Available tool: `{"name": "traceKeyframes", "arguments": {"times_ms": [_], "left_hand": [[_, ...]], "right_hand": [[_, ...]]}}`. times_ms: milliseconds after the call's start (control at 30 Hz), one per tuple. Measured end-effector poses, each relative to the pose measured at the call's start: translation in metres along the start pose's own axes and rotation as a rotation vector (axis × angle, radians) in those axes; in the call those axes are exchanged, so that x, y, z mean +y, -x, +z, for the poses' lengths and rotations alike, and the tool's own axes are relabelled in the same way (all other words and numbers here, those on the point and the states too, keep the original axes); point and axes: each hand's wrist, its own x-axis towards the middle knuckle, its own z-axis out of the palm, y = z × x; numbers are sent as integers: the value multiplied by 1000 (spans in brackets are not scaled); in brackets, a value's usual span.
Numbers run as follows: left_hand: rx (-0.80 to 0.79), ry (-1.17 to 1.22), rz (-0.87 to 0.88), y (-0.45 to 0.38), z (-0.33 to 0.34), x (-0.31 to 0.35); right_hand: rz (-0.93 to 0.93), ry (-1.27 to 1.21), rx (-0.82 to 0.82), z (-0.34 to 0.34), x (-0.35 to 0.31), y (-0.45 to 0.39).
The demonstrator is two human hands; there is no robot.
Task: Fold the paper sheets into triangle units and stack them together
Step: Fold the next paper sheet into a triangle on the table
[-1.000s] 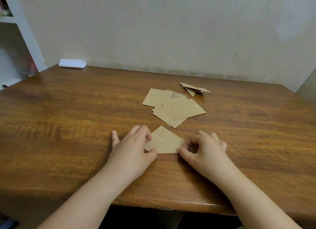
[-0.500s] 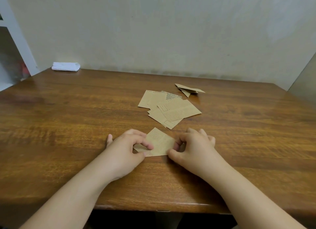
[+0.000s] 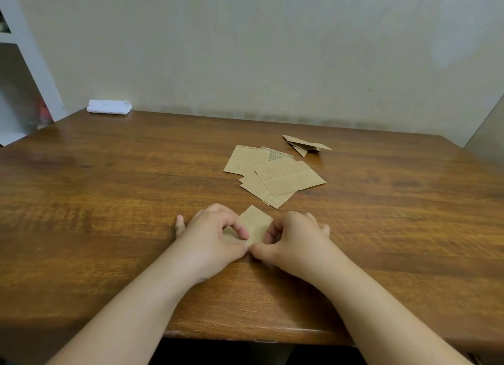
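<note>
A small tan printed paper sheet (image 3: 255, 222) lies on the wooden table (image 3: 109, 201) between my two hands, partly folded. My left hand (image 3: 210, 236) pinches its left part with curled fingers and thumb. My right hand (image 3: 294, 239) pinches its right edge, thumb tip at the near corner. Both thumbs almost meet at the paper's front. Beyond it lies a loose pile of flat tan sheets (image 3: 275, 176). Folded triangle units (image 3: 304, 145) rest behind the pile.
A folded white cloth (image 3: 109, 107) sits at the table's far left corner by the wall. A white shelf unit (image 3: 19, 72) stands left of the table. The table's front edge runs just under my forearms.
My hands have drawn closer together over the sheet, and it now shows narrower between them, more covered by my fingers. The camera view shifted slightly.
</note>
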Motion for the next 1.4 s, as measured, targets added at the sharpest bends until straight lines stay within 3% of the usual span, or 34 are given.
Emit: {"name": "traceKeyframes", "arguments": {"times_ms": [233,867,1033,1200,1400], "left_hand": [[-66,28,15,-4,-7,-4],[-55,33,43,-6,-3,-11],[-52,19,36,-6,-3,-11],[-6,22,47,-3,-2,-10],[20,5,44,3,-1,-7]], "right_hand": [[72,18,-125,-16,4,-4],[307,-68,-192,-60,63,6],[273,-125,-236,-66,69,8],[158,-162,-82,-49,56,12],[137,-237,-109,-36,35,16]]}}
